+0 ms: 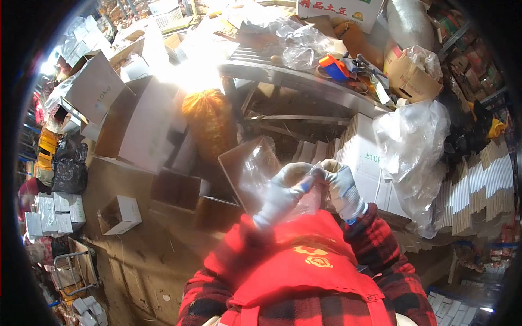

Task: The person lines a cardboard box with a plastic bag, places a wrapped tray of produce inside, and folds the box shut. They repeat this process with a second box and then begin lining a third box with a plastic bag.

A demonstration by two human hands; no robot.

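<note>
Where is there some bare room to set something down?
Bare floor lies between the small box, the trolley and the left sleeve. The bench is crowded with plastic; the right side, with flattened cartons.

Plastic bag (315,200) sits between left hand (283,193) and right hand (345,190), just right of centre; sack (209,122) to their upper left, trolley (66,276) lower left, carton stack (478,187) far right, bench (304,80) running across up top!

The clear plastic (312,201) is partly hidden by the left hand (284,189) and the right hand (345,190); its pinched edge is blurred. The far white carton (331,12) is cut off above.
</note>
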